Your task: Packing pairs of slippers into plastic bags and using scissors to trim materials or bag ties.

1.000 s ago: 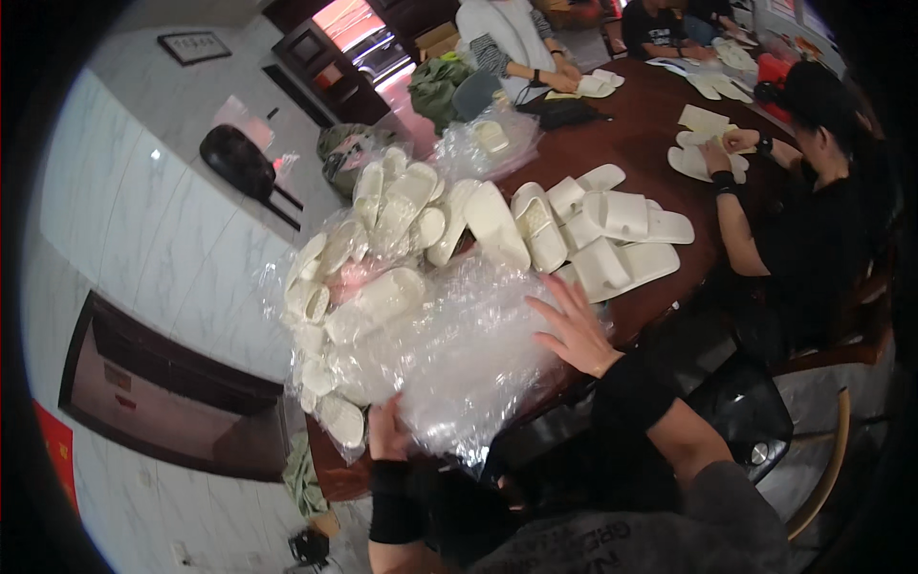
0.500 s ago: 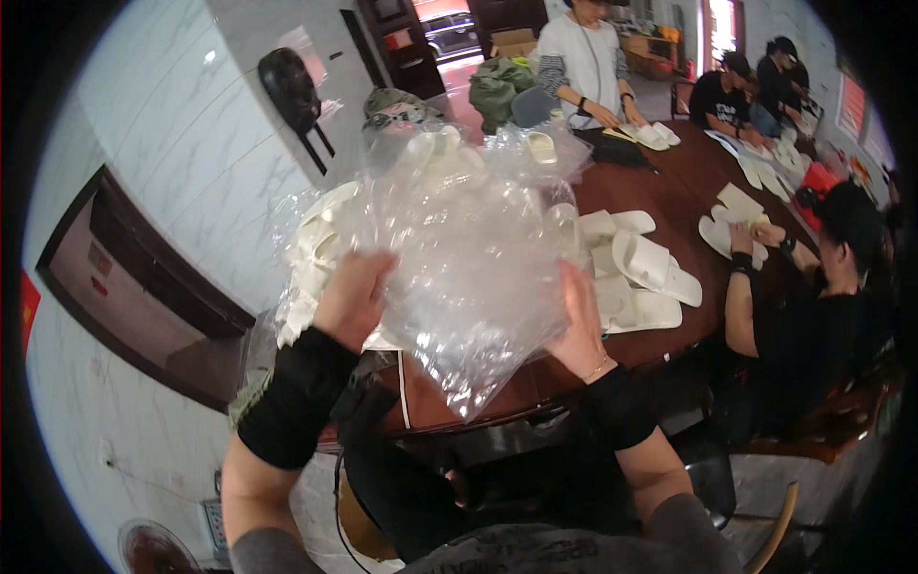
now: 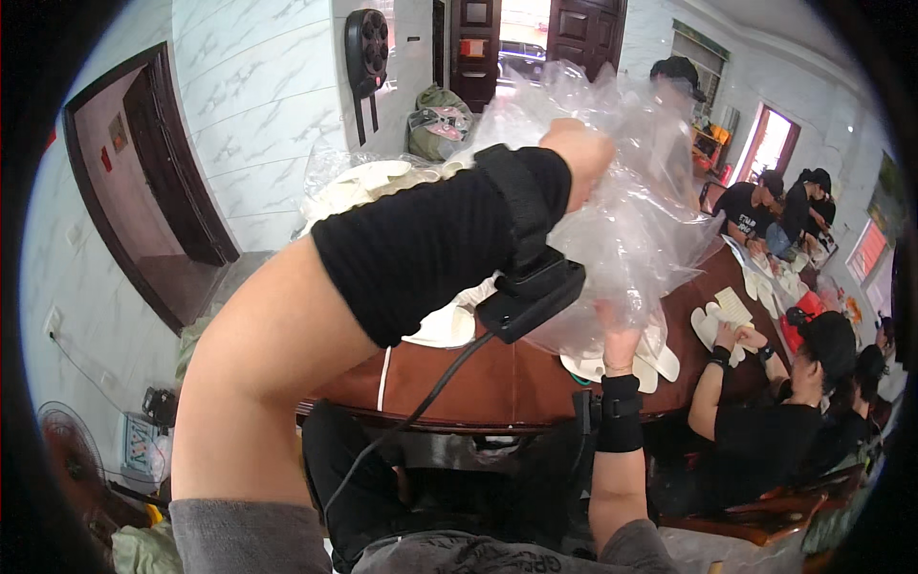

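Note:
A large clear plastic bag (image 3: pixel 631 230) billows up in front of me over the table. My left hand (image 3: pixel 578 158), raised high with the forearm across my view, is closed on its upper part. Lower down, my right hand (image 3: pixel 620 346) grips the bag's near bottom end, its fingers partly veiled by the plastic. White slide sandals (image 3: pixel 655 359) lie on the table beside and behind my right hand. More white sandals (image 3: pixel 445 325) show below my left forearm, and others (image 3: pixel 368 182) sit in clear plastic beyond it. A black box with a cable (image 3: pixel 532 295) is strapped at my left wrist.
The brown table (image 3: pixel 478 392) curves away to the right. At its right side a person in black (image 3: pixel 813 373) handles a white sandal and a yellowish sheet. More people (image 3: pixel 755 210) work farther along. One person stands behind the bag. A doorway (image 3: pixel 143 182) opens at the left.
My left hand has swung up and right, lifting the bag, now spread taller. My right hand has moved a little right and lower. My view has turned rightward.

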A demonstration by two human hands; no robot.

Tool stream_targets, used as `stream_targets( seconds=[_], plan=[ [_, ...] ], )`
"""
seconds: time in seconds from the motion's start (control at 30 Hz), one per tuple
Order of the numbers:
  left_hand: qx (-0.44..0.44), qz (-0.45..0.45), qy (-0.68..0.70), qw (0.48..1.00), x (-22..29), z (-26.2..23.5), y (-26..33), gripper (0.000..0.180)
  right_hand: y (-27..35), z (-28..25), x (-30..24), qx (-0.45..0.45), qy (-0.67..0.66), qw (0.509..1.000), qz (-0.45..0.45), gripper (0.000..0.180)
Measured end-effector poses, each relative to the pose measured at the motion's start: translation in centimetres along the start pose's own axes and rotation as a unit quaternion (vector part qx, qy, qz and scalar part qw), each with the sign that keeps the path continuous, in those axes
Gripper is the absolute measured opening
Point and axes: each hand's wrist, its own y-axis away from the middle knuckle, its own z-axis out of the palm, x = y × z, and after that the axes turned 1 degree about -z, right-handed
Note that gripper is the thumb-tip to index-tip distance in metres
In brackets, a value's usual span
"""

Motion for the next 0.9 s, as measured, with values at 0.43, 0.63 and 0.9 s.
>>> stream_targets(
  seconds=[0.43,0.63,0.9],
  plan=[
    [-0.101,-0.211,0.679,0.695,-2.6,4.3,-3.4,0.096,-1.0,-3.4,-6.0,0.039,-0.356,0.885,0.298,0.021],
    [0.113,-0.209,0.625,0.744,-6.3,10.9,2.1,0.039,-2.0,-9.5,5.9,-0.114,-0.025,0.966,0.231,0.022],
    [0.056,-0.172,0.140,0.974,-15.7,29.2,22.1,0.040,-19.3,-19.1,17.1,-0.188,0.137,0.945,0.230,0.024]
  ],
)
